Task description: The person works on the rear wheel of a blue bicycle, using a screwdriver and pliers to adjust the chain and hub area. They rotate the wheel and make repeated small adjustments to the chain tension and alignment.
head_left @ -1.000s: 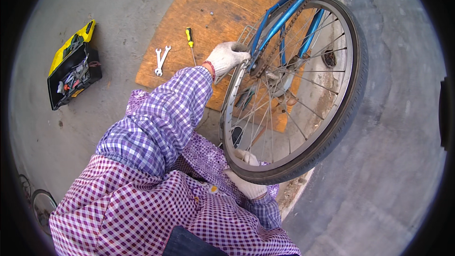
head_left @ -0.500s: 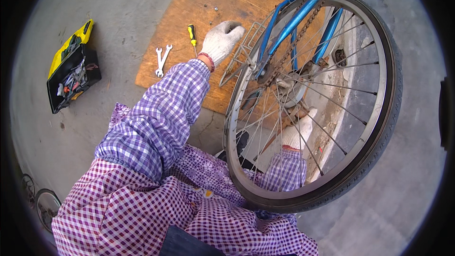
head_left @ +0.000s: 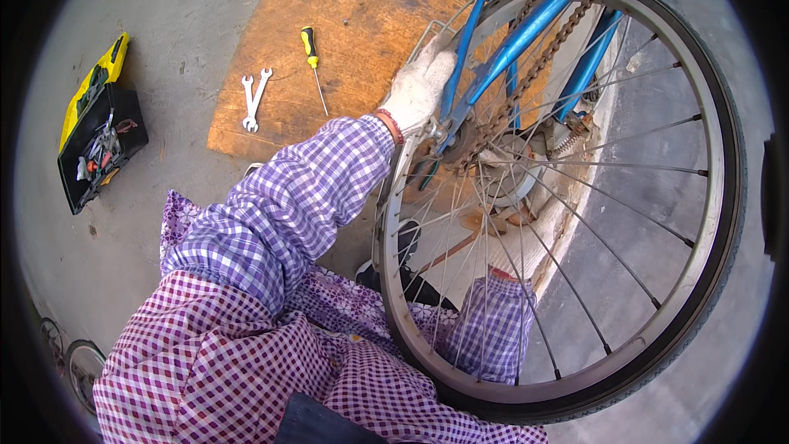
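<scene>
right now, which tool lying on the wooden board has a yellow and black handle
The screwdriver, lying between the two wrenches and the gloved left hand. Its handle is yellow and black, while both wrenches are bare silver metal.

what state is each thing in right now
toolbox: open, tools inside
screwdriver: lying on wooden board
two open-end wrenches: lying angled, lower ends together
bicycle wheel: mounted in blue frame
chain: rusty-looking, running beside the frame
left hand: gloved, at the frame
right hand: gloved, partly hidden behind the wheel
</scene>
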The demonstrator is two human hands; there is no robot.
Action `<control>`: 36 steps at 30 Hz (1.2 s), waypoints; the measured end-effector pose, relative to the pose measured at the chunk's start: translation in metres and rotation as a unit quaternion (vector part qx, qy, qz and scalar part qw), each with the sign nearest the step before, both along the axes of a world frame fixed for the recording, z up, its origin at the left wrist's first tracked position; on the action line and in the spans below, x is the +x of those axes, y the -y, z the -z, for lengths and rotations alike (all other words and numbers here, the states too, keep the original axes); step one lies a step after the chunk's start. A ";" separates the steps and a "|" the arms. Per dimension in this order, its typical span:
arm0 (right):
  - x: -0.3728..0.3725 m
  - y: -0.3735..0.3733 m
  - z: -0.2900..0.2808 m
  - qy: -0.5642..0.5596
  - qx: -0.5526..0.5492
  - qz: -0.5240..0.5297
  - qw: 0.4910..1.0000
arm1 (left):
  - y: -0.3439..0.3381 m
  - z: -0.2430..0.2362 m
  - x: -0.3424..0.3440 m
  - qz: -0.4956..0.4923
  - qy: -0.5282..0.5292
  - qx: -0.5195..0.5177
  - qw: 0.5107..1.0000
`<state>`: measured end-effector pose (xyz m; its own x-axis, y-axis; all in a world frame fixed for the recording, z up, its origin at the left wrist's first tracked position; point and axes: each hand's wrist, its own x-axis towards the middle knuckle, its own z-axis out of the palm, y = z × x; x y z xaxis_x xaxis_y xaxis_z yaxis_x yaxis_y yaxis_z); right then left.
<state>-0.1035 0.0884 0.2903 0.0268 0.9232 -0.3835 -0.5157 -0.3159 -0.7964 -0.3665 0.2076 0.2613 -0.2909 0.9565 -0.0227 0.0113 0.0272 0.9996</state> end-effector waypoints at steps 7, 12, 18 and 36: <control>0.018 -0.008 0.000 0.078 0.017 0.010 0.997 | 0.008 -0.004 0.017 0.005 -0.065 -0.006 0.998; 0.043 -0.018 0.017 0.197 0.126 -0.049 0.971 | 0.009 -0.007 0.037 -0.022 -0.140 -0.010 0.990; 0.098 -0.022 0.015 0.403 0.200 -0.071 0.890 | 0.023 -0.036 0.073 -0.091 -0.029 0.005 0.995; 0.129 -0.014 0.064 0.368 0.129 0.053 0.919 | 0.092 -0.007 0.123 0.143 -0.082 -0.100 0.981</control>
